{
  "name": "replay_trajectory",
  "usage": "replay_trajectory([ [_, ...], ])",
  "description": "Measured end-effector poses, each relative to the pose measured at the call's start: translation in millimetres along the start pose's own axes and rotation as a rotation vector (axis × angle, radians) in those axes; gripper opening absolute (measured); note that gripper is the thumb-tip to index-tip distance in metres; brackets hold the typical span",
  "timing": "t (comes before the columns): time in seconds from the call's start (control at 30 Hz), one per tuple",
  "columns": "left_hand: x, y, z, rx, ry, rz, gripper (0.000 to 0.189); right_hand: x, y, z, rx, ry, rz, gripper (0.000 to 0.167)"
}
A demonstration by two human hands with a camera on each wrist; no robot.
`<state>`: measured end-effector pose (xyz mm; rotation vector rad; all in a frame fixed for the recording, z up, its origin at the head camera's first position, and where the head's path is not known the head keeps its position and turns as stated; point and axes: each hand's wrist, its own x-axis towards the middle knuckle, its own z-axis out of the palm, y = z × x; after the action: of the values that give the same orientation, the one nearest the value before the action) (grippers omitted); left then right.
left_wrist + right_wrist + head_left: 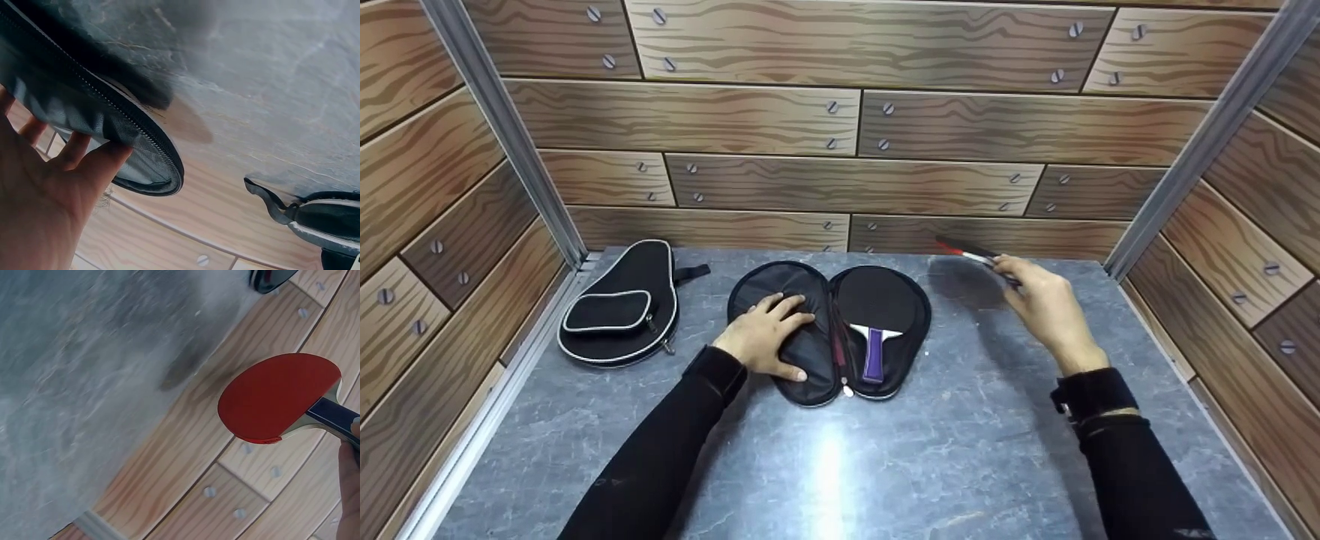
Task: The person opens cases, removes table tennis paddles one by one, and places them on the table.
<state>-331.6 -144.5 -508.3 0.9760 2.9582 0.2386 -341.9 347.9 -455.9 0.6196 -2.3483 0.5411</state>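
A black zippered paddle case lies open, its left half [819, 375] bare inside. The right half [919, 315] holds a black-faced table tennis paddle [877, 300] with a purple handle pointing toward me. My left hand [765, 334] rests on the left half with fingers spread; in the left wrist view its fingertips touch the dark lining. Off to the right and raised above the table, my right hand [1050, 311] grips a second table tennis paddle [275, 399] by its dark handle. The right wrist view shows this paddle's red face, while the head view catches it nearly edge-on.
Another black paddle case [619, 281], closed, with white piping and a front pocket, lies at the back left. The grey marbled table [960, 450] is bounded by wood-patterned walls [735, 120] behind and at both sides, with metal posts [1185, 150] at the back corners.
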Motion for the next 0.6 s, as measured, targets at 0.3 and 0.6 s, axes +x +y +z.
replay_trajectory([
  [0.3,-6.5,-2.7,-0.3,-0.016,-0.033,-0.021,0.106,-15.8,30,-14,-0.011,-0.029,0.135,0.040],
  [0.6,-10.2,-5.6,1.2,-0.021,-0.011,-0.017,0.106,-30.8,57,-24,-0.051,-0.035,0.193,0.037],
])
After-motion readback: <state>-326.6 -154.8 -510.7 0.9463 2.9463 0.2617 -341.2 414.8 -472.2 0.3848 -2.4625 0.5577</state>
